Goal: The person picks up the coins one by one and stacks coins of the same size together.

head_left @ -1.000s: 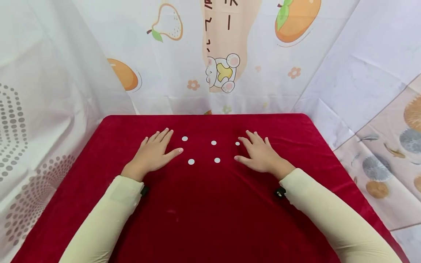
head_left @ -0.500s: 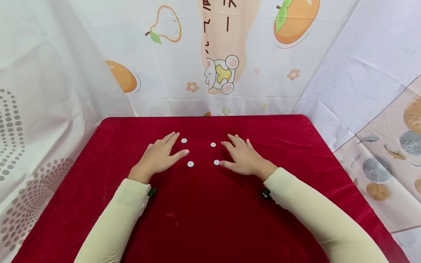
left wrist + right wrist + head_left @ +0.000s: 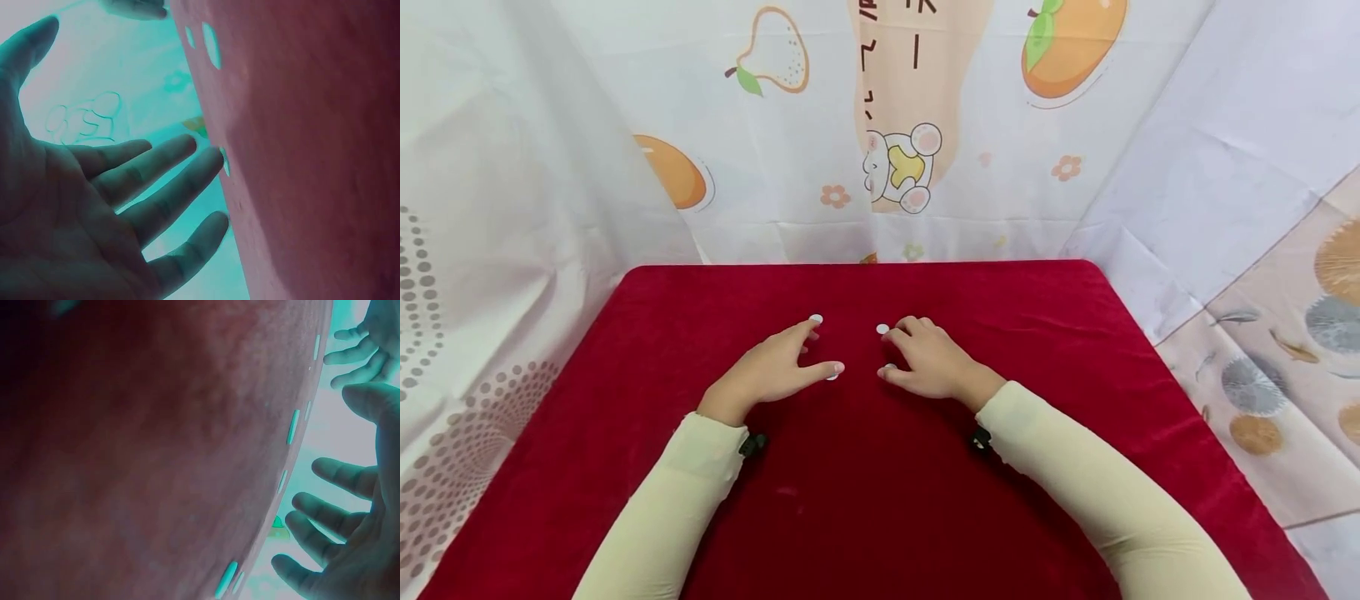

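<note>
Small white round discs lie on a red cloth (image 3: 865, 500) in the head view. My left hand (image 3: 767, 367) reaches in from the left with thumb and fingers spread, holding nothing. Its fingertips overlap the upper left disc (image 3: 816, 318), and its thumb covers most of the lower left disc (image 3: 832, 378). On the other side is my right hand (image 3: 932, 360), its fingers loosely bent around no object. Beside its index finger is another disc (image 3: 882, 329); its thumb partly hides a lower one. In the right wrist view, the fingers (image 3: 325, 515) stand apart from the discs (image 3: 293, 427).
The red cloth covers a table with rounded far corners. A white curtain (image 3: 700, 100) printed with fruit and a cartoon animal hangs behind it. Other patterned curtains (image 3: 1247, 275) stand along both sides. Each wrist wears a small black device (image 3: 752, 445) at the sleeve cuff.
Both hands have moved inward toward each other, and the right hand's fingers have bent more. The far right disc, visible a second ago, is now hidden by the right hand.
</note>
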### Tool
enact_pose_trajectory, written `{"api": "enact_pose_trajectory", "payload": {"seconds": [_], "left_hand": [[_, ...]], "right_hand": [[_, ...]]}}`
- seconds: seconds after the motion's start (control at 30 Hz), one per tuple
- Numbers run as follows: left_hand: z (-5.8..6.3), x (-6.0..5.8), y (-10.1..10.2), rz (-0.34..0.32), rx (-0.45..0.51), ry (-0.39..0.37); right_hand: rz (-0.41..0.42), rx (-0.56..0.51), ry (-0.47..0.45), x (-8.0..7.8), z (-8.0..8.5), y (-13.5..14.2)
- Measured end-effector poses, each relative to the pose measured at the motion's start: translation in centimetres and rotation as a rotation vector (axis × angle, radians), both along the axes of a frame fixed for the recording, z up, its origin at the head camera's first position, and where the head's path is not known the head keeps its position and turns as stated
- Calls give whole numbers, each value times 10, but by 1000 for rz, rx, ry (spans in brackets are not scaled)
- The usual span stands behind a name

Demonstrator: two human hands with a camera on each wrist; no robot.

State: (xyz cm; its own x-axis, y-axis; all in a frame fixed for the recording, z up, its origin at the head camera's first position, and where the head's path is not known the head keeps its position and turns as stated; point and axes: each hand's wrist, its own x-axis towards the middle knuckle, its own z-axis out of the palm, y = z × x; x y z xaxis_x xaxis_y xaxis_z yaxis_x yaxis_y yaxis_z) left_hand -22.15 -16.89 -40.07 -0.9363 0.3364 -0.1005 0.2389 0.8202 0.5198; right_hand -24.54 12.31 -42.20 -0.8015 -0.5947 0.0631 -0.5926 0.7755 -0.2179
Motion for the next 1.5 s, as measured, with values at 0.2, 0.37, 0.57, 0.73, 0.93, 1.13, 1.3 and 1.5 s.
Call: {"api": "enact_pose_trajectory", "payload": {"seconds": [0.2, 0.37, 0.57, 0.73, 0.93, 1.13, 1.3, 1.5], "left_hand": [[0, 4, 4, -42, 15, -37], [-5, 3, 7, -82, -2, -50], [-8, 2, 11, -107, -61, -17], [-8, 2, 15, -121, -100, -3], [-9, 5, 17, -78, -143, 0], [-11, 7, 18, -44, -143, 11], [-10, 7, 18, -28, -146, 11], [-10, 5, 17, -16, -117, 11]], "right_hand": [[3, -16, -30, 2, 2, -9], [34, -33, -102, 2, 2, -14], [58, -26, -150, 2, 2, -20], [59, -35, -156, -2, 2, -25], [88, -19, -151, -3, 1, -38], [80, 23, -160, -1, 4, -52], [89, 10, -169, -1, 5, -63], [72, -37, -191, -2, 5, -71]]}}
